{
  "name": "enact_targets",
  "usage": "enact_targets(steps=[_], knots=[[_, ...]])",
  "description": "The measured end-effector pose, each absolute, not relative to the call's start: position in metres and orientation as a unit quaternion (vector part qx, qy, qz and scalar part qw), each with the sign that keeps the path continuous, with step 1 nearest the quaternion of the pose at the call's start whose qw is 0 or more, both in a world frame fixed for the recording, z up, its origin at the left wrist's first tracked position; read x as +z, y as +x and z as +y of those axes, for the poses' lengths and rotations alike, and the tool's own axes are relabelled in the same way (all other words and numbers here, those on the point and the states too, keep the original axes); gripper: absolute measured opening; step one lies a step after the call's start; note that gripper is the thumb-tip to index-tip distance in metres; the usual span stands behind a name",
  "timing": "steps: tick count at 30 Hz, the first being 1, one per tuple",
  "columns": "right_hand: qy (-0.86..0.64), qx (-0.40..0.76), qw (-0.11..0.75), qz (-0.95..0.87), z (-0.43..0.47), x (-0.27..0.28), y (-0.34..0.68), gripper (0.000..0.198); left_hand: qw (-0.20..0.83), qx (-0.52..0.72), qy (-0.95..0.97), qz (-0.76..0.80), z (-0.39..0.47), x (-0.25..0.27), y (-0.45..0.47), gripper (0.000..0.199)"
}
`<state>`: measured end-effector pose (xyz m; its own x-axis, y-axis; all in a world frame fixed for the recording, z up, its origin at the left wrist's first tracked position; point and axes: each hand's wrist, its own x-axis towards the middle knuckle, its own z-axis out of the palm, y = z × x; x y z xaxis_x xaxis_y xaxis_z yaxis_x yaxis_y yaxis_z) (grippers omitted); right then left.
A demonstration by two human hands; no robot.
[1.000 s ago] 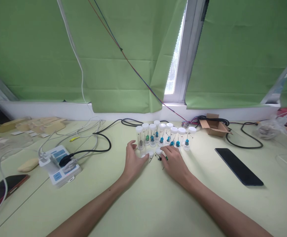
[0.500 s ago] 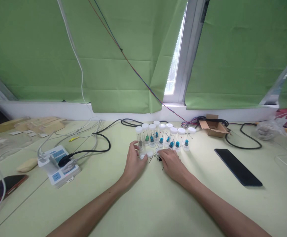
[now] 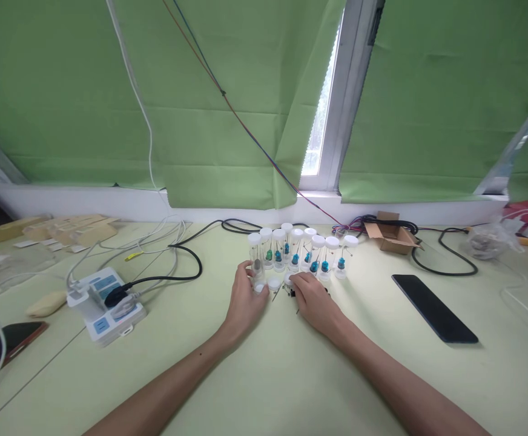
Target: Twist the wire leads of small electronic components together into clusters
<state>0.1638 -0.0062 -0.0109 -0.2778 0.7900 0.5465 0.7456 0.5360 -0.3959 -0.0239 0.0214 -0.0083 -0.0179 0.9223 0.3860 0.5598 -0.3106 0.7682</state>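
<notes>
My left hand is closed around the lower part of a clear tube with a white cap, standing upright at the left end of a group; a greyish piece shows inside. A loose white cap lies just right of my left thumb. My right hand has its fingers bent together over a small whitish thing, mostly hidden beneath them. Small dark parts and thin rods lie by its fingertips. Behind both hands stand several capped clear tubes with blue or green pieces inside.
A power strip with plugged-in cords sits at the left, near a phone. At the right lies a black phone. An open cardboard box and black cables are at the back right.
The view has shifted very slightly, moving the scene a little left in the picture. Both hands keep nearly the same places and grips.
</notes>
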Motion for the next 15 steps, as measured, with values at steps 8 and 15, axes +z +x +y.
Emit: enact_targets(steps=[8,15], knots=[[-0.428,0.016,0.355,-0.831,-0.006,-0.004,0.151,0.033,0.211,0.464,0.665,0.545,0.019,-0.006,-0.022,0.055],[-0.412,0.006,0.307,-0.858,-0.007,-0.001,0.148,0.037,0.231,0.461,0.660,0.546,0.018,-0.004,-0.022,0.059]])
